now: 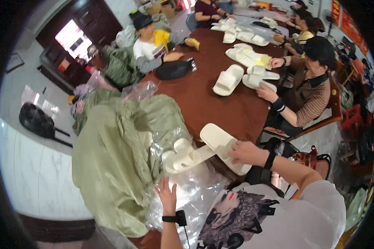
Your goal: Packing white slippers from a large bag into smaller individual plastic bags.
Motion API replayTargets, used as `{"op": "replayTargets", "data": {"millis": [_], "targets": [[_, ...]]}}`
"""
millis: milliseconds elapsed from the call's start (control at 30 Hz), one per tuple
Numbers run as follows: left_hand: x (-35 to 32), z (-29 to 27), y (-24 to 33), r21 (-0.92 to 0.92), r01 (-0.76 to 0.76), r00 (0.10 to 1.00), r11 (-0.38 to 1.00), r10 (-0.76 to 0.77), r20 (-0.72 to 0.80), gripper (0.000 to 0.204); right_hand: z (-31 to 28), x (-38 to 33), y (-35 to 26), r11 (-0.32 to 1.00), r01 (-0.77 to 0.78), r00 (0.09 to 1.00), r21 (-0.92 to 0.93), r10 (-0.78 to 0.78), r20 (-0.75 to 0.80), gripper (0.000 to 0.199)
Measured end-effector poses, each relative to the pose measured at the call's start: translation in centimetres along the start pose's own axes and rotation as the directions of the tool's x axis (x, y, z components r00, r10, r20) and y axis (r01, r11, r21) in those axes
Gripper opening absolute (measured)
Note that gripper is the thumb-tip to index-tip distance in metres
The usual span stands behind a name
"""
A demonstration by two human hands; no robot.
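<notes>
My right hand (248, 153) is closed on a cream-white slide slipper (215, 133), its fingers at the strap end. The slipper is tilted over the table's near edge. Left of it and partly beneath it rest more white slippers (180, 159), overlapping one another. Just below these, my left hand (167, 194) has its fingers spread and holds nothing. It is above or against a crumpled clear plastic bag (191, 193); contact cannot be made out.
A large olive-green sack (108, 166) bulges along the left side. Across the brown table (203, 108) lie several white slippers (228, 79) and a black bundle (172, 70). One seated person (315, 91) works at the right, another (151, 47) at the far left. Others sit farther back.
</notes>
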State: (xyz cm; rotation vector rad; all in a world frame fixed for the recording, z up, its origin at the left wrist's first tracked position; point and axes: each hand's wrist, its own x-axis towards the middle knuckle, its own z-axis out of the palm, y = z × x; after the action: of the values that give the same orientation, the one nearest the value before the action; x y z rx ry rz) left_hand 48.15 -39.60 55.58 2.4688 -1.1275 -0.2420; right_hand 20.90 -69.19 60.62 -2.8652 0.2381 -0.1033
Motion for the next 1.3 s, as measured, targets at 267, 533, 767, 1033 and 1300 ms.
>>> {"op": "replayTargets", "data": {"millis": [267,533,767,1033,1300], "targets": [[1.9,-4.2,3.7,0.194,-0.117,0.99,0.974,0.13,-0.052,0.039,-2.2,4.2,4.3,0.916,0.402,0.907,-0.004,-0.397,0.14,0.028],[6.9,1.7,1.2,-0.345,0.293,0.952,0.892,-0.305,0.02,0.044,-3.7,7.8,5.6,0.799,0.591,0.775,0.106,-0.6,0.198,0.03],[7.8,4.0,1.7,0.063,0.271,0.954,0.961,-0.259,-0.148,0.049,-2.2,6.9,7.5,0.786,0.566,0.738,0.247,-0.617,0.273,0.03],[9.1,2.7,5.0,-0.464,0.061,0.969,0.884,-0.165,-0.186,0.036,-1.1,5.9,8.3,0.752,0.61,0.721,0.25,-0.658,0.219,0.026],[8.3,0.2,13.3,-0.887,0.176,0.967,0.428,-0.243,0.075,0.05,0.1,4.0,5.6,0.81,0.507,0.854,0.295,-0.519,-0.041,0.025]]}}
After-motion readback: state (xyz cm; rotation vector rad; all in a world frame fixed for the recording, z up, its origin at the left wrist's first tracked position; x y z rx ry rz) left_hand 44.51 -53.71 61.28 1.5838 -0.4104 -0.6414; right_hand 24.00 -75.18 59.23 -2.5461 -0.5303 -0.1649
